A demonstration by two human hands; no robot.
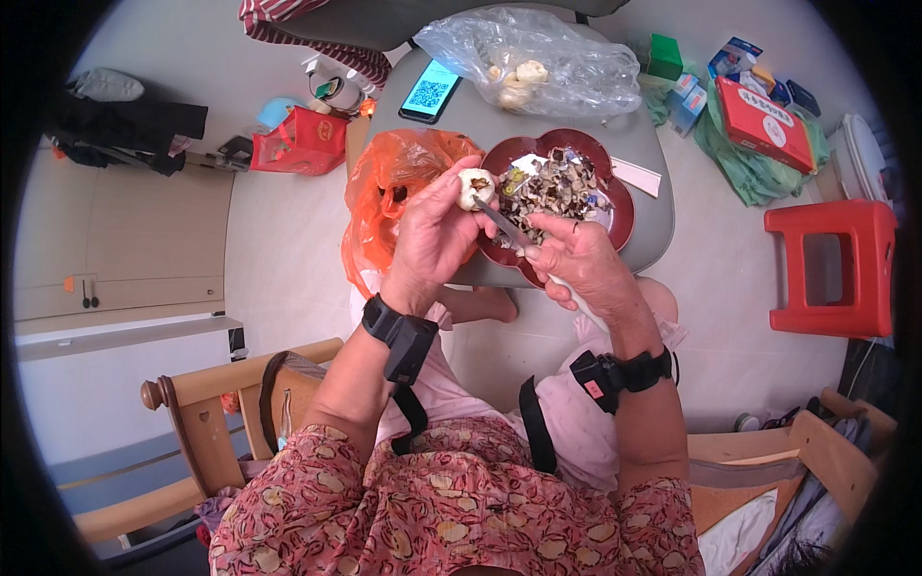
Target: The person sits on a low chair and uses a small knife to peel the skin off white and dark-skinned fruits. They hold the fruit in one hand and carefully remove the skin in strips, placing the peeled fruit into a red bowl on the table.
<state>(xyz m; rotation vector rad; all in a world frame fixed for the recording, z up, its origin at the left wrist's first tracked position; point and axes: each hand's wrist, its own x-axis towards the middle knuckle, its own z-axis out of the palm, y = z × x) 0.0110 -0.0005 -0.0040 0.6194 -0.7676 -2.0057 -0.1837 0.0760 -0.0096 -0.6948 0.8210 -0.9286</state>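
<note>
My left hand [441,229] holds a round, mostly peeled white water chestnut or similar corm [475,189], with brown patches on its upper face. In my right hand [580,261] is a knife with a white handle [578,302]; its blade [504,225] touches the corm's lower edge. Below both hands a dark red lobed tray [621,209] holds a heap of brown and whitish peelings [558,186]. An orange plastic bag [374,173] lies left of the tray, partly behind my left hand. Beyond it, a clear plastic bag [576,68] contains several peeled pale pieces [531,71].
These things rest on a grey chair seat [657,230]. A phone [429,91] with a lit screen lies at its far left, and a white strip [637,177] beside the tray. A red plastic stool [832,216] stands right; bags and boxes sit on the floor on both sides.
</note>
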